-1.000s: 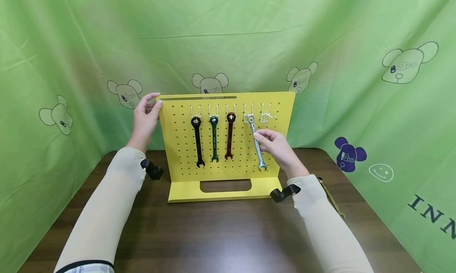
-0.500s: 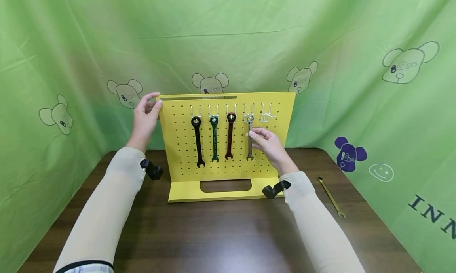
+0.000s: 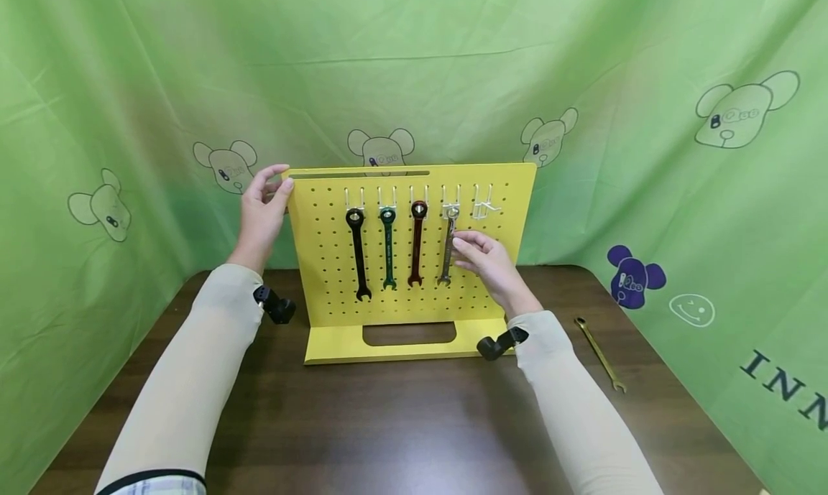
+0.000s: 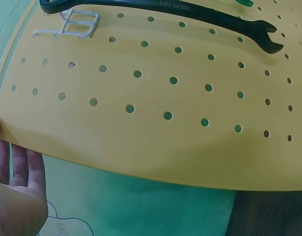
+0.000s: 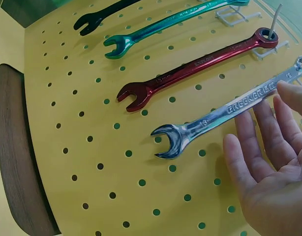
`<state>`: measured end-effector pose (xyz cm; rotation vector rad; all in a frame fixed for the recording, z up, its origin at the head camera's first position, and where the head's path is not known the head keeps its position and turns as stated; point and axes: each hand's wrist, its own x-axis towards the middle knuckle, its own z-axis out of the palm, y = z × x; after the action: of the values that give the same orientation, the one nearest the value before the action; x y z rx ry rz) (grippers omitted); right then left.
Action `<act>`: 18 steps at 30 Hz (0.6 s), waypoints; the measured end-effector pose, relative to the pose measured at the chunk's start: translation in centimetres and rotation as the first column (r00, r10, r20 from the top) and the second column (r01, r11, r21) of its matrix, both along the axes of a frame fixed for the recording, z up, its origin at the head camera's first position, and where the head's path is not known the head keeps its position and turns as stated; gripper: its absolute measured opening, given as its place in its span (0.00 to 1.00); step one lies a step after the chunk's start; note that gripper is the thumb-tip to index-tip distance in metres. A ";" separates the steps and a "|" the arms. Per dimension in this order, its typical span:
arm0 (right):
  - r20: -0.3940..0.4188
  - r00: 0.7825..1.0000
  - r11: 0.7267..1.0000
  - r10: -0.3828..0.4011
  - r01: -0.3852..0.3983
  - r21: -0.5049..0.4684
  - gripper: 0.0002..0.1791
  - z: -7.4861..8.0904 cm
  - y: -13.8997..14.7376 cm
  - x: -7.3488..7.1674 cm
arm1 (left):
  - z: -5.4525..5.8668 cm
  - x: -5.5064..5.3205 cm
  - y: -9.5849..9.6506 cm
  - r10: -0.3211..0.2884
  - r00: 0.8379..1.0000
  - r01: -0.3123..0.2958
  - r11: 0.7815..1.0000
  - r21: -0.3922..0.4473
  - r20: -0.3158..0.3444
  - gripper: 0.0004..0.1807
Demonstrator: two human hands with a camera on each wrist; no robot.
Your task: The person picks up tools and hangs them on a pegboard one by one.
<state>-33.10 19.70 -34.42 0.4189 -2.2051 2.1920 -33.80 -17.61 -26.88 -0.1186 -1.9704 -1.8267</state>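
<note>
A yellow pegboard stand stands on the table. My left hand holds its upper left corner, thumb in front and fingers behind the edge. From the hooks hang a black wrench, a green wrench and a dark red wrench. To their right a silver combination wrench hangs by its ring end, its open end swung a little left. Beside its handle is my right hand, fingers spread and relaxed, thumb tip right at the handle's edge.
A bare white hook sits at the board's right. On the table, a gold wrench lies to the right. Green printed curtains surround the table on the back and sides.
The silver wrench's lower end has swung left, from slanting right to slanting slightly left. My right hand shifted left with it, and its fingers have loosened from the handle. My left hand stays put.
</note>
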 end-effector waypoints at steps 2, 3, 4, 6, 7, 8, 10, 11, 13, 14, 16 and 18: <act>-0.003 1.000 1.000 0.002 -0.002 0.012 0.26 0.0 0.1 0.1 | 0.0 0.0 0.0 -0.001 1.000 0.001 1.000 0.002 -0.001 0.19; -0.006 1.000 1.000 0.002 -0.002 0.020 0.26 0.1 0.1 0.2 | 0.0 0.0 0.0 -0.002 1.000 0.002 1.000 0.004 -0.001 0.19; -0.006 1.000 1.000 0.002 -0.002 0.028 0.26 0.2 0.1 0.3 | 0.0 0.0 0.0 -0.002 1.000 0.002 1.000 0.004 0.002 0.19; -0.014 1.000 0.999 -0.002 0.003 0.051 0.27 0.4 0.2 0.5 | 0.1 -0.1 0.0 -0.002 1.000 0.002 1.000 0.003 0.001 0.19; -0.017 1.000 0.998 -0.005 0.006 0.060 0.27 0.5 0.2 0.6 | 0.1 -0.1 0.0 -0.003 1.000 0.003 1.000 0.004 0.000 0.19; -0.021 1.000 0.997 -0.010 0.011 0.070 0.27 0.5 0.3 0.8 | 0.1 -0.1 0.0 -0.003 1.000 0.003 1.000 0.005 -0.001 0.19; -0.028 0.999 0.995 -0.020 0.022 0.093 0.28 0.6 0.4 1.0 | 0.1 -0.1 0.0 -0.001 1.000 0.001 1.000 0.006 0.003 0.19; -0.032 0.999 0.994 -0.023 0.026 0.104 0.28 0.6 0.5 1.1 | 0.0 -0.1 0.0 0.000 1.000 0.000 1.000 0.007 0.002 0.19; -0.037 0.999 0.992 -0.029 0.033 0.126 0.27 0.6 0.8 1.4 | 0.0 -0.2 0.0 0.000 1.000 0.000 1.000 0.008 0.004 0.19; -0.041 0.999 0.990 -0.028 0.034 0.138 0.27 0.7 0.9 1.6 | 0.0 -0.2 0.0 0.001 1.000 -0.001 1.000 0.008 0.004 0.19; -0.047 0.999 0.986 -0.026 0.034 0.161 0.27 0.7 1.2 1.9 | -0.1 -0.2 0.0 0.001 1.000 -0.001 1.000 0.006 0.004 0.19; -0.053 0.998 0.981 -0.026 0.036 0.189 0.27 0.7 1.5 2.3 | -0.1 -0.3 0.0 0.001 1.000 -0.001 1.000 0.007 0.004 0.20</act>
<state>-30.79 21.23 -33.68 0.4337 -2.3863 1.9405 -34.05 -17.64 -26.98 -0.1120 -1.9665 -1.8337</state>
